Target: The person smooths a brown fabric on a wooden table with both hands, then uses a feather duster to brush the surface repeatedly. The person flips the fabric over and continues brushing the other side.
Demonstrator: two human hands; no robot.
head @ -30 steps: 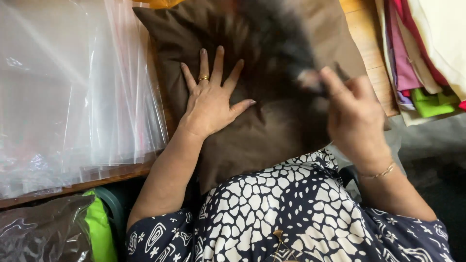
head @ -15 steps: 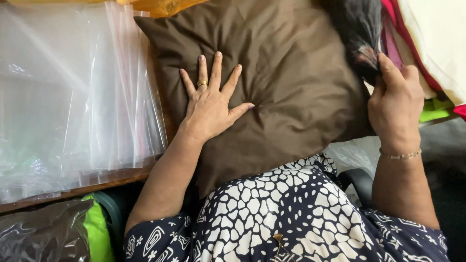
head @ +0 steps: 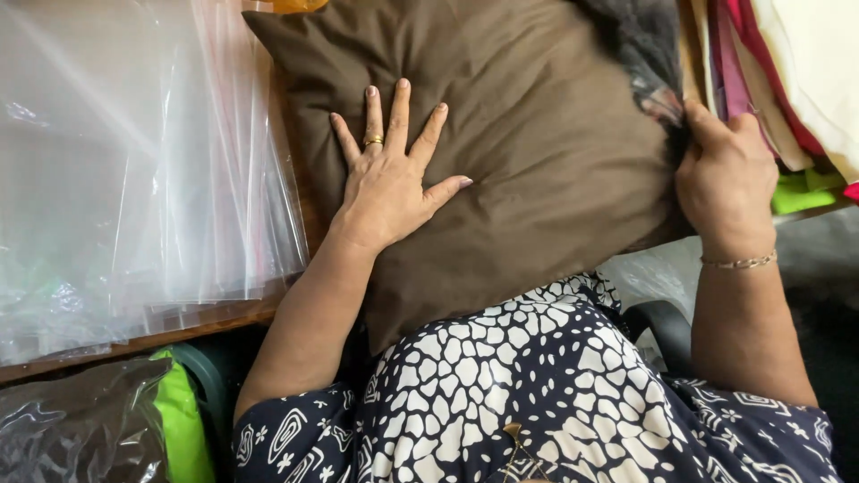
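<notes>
1. The brown cushion point(head: 537, 179) fills the middle of the view, lying on the wooden table edge and against the person's patterned lap, with a stack of clear plastic bags point(head: 134, 170) just beside it on the left and folded coloured fabrics point(head: 787, 98) on the right.
2. The left hand point(head: 389, 183) lies flat and spread on the cushion's face, fingers wide, pressing but gripping nothing (a ring shows on one finger).
3. The right hand point(head: 725, 179) is closed on the cushion's right edge, pinching it where dark furry fabric point(head: 640, 45) meets the brown cloth.
4. To do this well, I judge the flat hand should keep the filling pinned while the right hand pulls the edge evenly, not by one corner.
5. Compared with a second ago, the right hand has gone from the cushion's middle out to its right edge; the left hand has stayed put.
</notes>
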